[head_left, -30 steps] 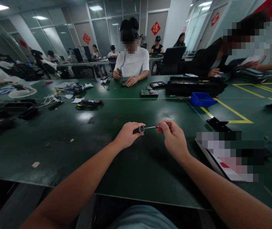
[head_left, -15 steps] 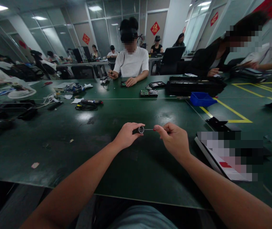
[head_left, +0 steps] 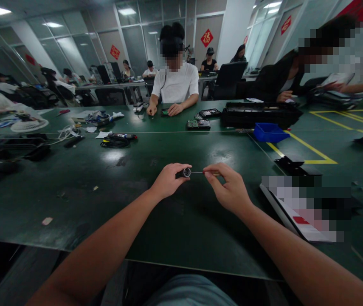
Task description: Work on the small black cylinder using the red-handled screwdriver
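Observation:
My left hand [head_left: 169, 182] is closed around a small dark cylindrical part [head_left: 186, 173] with a shiny round rim, whose open end faces me. Between thumb and fingers, my right hand [head_left: 227, 185] grips a screwdriver [head_left: 197, 172]. Its thin metal shaft points left and its tip meets the side of the cylinder's rim; whether it sits in a screw is too small to see. The fingers cover most of the handle. Both hands are raised over the green table [head_left: 168, 229].
Ahead lie a coiled black cable [head_left: 116, 140], a hard drive [head_left: 198, 124], a blue bin [head_left: 269, 132] and a long black casing [head_left: 260, 114]. To the right are a white booklet [head_left: 283, 212] and black brackets [head_left: 296, 165]. A person in white [head_left: 176, 83] sits opposite.
My right fingers have shifted around the screwdriver handle and now look more stretched out. The cylinder and left hand have moved very slightly left. The person opposite has lowered one hand to the table.

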A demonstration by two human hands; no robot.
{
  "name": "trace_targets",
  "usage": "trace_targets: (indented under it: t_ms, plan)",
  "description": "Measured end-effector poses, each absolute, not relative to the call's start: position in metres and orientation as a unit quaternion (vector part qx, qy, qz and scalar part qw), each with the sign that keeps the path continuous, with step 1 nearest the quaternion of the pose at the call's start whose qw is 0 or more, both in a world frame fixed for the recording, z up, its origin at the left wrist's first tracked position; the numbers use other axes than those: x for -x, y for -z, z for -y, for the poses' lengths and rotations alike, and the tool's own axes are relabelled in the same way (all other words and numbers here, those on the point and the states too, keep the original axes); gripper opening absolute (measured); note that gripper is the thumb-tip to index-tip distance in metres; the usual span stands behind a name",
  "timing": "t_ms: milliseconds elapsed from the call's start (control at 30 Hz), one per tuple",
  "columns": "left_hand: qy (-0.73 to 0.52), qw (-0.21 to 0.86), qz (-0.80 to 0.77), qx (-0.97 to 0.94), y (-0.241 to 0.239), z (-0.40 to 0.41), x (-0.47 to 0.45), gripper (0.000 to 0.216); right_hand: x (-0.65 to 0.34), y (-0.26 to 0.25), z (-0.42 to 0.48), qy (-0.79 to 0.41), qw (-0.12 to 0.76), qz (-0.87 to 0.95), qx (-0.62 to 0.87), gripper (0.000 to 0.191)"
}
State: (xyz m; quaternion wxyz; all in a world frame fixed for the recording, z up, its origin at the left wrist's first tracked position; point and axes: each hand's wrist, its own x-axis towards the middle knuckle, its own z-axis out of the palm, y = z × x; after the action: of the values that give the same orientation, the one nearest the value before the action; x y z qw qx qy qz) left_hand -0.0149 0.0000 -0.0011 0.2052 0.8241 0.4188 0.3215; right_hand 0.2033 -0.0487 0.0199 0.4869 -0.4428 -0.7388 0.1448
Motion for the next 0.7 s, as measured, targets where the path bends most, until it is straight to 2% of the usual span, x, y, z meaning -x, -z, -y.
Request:
trace_targets:
  t_ms: [133, 333, 467, 700]
  plan:
    - [-0.324, 0.210, -0.421, -0.821, 0.0001, 0.0002, 0.0149, 0.035, -0.2042, -0.0219, 0.0505, -0.151, 0.461, 0.758, 0.435, 0.018]
    - [-0.312, 0.206, -0.417, -0.829, 0.0007, 0.0001, 0.0150, 0.036, -0.2030, -0.0184, 0.0480, -0.230, 0.465, 0.686, 0.511, 0.042]
    - [-0.318, 0.207, -0.418, -0.826, 0.0025, -0.0004, 0.0151, 0.037, -0.2018, -0.0189, 0.0478, -0.202, 0.442, 0.687, 0.540, 0.042]
    - [-0.316, 0.202, -0.413, -0.830, 0.0018, -0.0001, 0.0153, 0.036, -0.2027, -0.0213, 0.0502, -0.181, 0.439, 0.719, 0.507, 0.031]
